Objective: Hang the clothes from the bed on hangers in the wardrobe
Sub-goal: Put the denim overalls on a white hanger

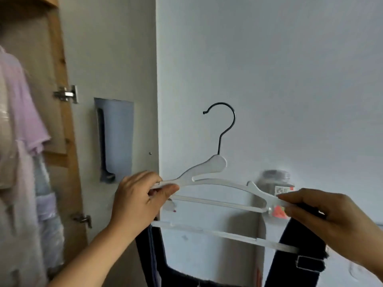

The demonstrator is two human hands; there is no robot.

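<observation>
A white plastic hanger [213,165] with a dark metal hook is held upright in front of the white wall. My left hand [138,195] grips its left arm, thumb on top. At the hanger's right end my right hand [329,214] pinches the arm together with a dark strap. A dark strapped garment [298,243] hangs from the hanger, one strap at each end, with a metal buckle on the right strap. The garment's lower part runs off the bottom of the frame.
The open wardrobe stands at left, with a pink garment [22,112] and other pale clothes hanging inside. Its white door [116,59] with metal hinges stands open beside my left hand. A jar [275,179] sits behind the hanger.
</observation>
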